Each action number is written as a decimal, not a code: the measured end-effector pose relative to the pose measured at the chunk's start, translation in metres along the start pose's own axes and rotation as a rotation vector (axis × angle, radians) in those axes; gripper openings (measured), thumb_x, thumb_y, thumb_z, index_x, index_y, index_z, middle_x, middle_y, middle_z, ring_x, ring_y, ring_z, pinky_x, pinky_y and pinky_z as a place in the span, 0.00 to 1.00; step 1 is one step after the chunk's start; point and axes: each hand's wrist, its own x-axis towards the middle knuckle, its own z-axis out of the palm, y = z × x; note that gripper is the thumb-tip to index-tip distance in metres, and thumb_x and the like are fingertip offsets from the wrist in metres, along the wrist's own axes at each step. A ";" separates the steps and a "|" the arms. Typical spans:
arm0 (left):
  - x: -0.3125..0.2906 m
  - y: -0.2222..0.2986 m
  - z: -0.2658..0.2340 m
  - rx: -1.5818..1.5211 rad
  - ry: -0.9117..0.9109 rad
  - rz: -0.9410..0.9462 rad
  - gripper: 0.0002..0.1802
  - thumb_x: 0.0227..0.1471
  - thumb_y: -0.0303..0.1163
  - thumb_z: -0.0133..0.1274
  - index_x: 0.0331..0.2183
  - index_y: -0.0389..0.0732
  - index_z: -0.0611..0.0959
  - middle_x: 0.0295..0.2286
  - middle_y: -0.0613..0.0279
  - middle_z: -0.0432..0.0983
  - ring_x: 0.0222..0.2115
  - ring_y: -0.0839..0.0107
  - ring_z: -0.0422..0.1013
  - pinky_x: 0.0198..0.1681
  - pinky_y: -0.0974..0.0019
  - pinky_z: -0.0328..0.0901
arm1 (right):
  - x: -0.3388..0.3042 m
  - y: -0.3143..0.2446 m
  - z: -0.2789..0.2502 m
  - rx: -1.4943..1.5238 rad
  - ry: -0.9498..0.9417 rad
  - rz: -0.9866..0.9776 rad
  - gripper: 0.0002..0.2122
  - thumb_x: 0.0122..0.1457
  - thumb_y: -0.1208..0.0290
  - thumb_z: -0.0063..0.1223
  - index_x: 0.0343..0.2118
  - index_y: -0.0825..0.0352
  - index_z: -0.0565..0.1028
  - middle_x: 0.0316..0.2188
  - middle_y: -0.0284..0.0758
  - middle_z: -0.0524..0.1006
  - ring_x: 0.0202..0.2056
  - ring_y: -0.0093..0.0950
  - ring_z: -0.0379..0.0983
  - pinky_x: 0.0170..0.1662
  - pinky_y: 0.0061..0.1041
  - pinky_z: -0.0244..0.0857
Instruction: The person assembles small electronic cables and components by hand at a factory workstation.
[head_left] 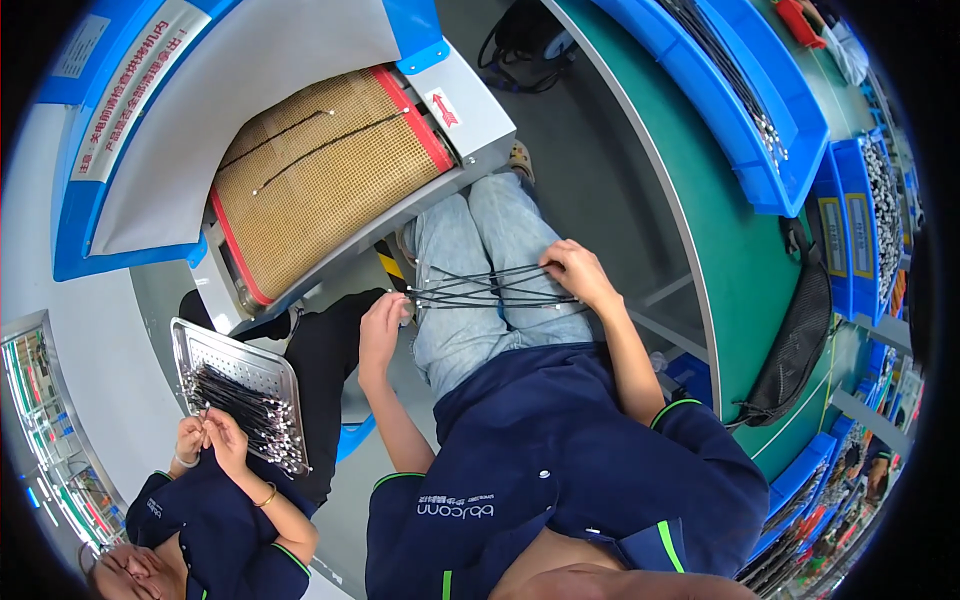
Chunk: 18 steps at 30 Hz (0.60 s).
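Note:
Several thin black cables (490, 290) with small pale ends lie spread across my lap, some of them crossing. At their left ends my left hand (382, 325) is closed, thumb and fingers pinched on a cable end. My right hand (572, 268) bends over the right ends beside my thigh, its fingers curled together on a cable. The fingertips of both hands are partly hidden, so how many cables each grips is unclear. Ahead of my knees, two black cables (330, 150) lie apart on a tan mesh conveyor belt (290, 215) with red edges.
At the left, a co-worker's hands (212, 437) work over a metal tray (290, 380) of black cables. A green table (735, 270) at my right carries blue bins (800, 150) of cables and a black pouch (790, 350). A blue-trimmed machine hood (260, 90) covers the belt's far part.

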 end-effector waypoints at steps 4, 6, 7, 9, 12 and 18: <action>0.003 -0.011 0.000 0.030 -0.015 0.007 0.09 0.56 0.29 0.47 0.34 0.34 0.77 0.22 0.58 0.73 0.22 0.70 0.69 0.29 0.69 0.64 | 0.001 0.006 -0.002 0.020 0.026 0.072 0.04 0.49 0.75 0.54 0.30 0.64 0.75 0.29 0.35 0.75 0.34 0.36 0.72 0.38 0.32 0.67; 0.004 -0.013 -0.001 0.036 -0.004 -0.040 0.09 0.56 0.29 0.46 0.33 0.34 0.77 0.21 0.58 0.72 0.22 0.71 0.69 0.28 0.69 0.63 | 0.003 0.006 -0.003 0.119 -0.002 0.155 0.04 0.50 0.74 0.55 0.30 0.64 0.76 0.28 0.35 0.75 0.35 0.36 0.72 0.39 0.32 0.66; 0.004 -0.013 -0.001 0.035 -0.005 -0.041 0.09 0.56 0.29 0.46 0.33 0.34 0.77 0.21 0.58 0.72 0.22 0.71 0.69 0.28 0.69 0.63 | 0.004 0.007 -0.003 0.118 -0.003 0.155 0.04 0.50 0.74 0.55 0.30 0.64 0.76 0.28 0.35 0.75 0.35 0.36 0.72 0.39 0.32 0.66; 0.004 -0.014 -0.006 0.047 -0.008 -0.046 0.09 0.56 0.29 0.46 0.32 0.34 0.77 0.21 0.59 0.72 0.21 0.72 0.68 0.27 0.69 0.63 | 0.006 0.007 -0.002 0.179 -0.008 0.196 0.04 0.50 0.74 0.55 0.30 0.63 0.77 0.27 0.35 0.75 0.36 0.35 0.72 0.40 0.32 0.66; 0.002 -0.016 -0.012 0.047 -0.017 -0.025 0.09 0.56 0.29 0.46 0.32 0.34 0.77 0.20 0.59 0.72 0.21 0.72 0.67 0.27 0.69 0.62 | 0.012 0.006 -0.001 0.002 0.049 -0.030 0.04 0.50 0.73 0.56 0.30 0.63 0.77 0.27 0.36 0.76 0.36 0.35 0.72 0.40 0.32 0.66; 0.010 0.016 -0.007 0.010 -0.183 -0.003 0.09 0.55 0.28 0.46 0.32 0.34 0.78 0.20 0.59 0.72 0.22 0.70 0.69 0.28 0.68 0.63 | 0.020 -0.017 -0.008 -0.034 0.014 -0.114 0.07 0.49 0.73 0.56 0.33 0.64 0.77 0.29 0.34 0.76 0.35 0.35 0.72 0.40 0.32 0.66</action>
